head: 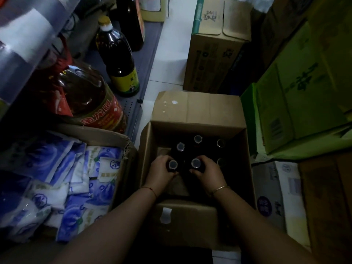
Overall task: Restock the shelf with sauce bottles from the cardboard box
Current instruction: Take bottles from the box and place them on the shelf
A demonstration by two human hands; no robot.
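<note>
Open cardboard box (192, 113) on the floor beside the shelf (146, 60), flaps folded outward, holding dark sauce bottles standing upright. Both forearms reach straight down into the box from the lower edge of the view. Left hand (162, 171), fingers curled, grips the neck of the near-left bottle (173, 164). Right hand (208, 173) likewise wraps the neck of the neighbouring bottle (196, 163). A bracelet (221, 189) circles the right wrist.
</note>
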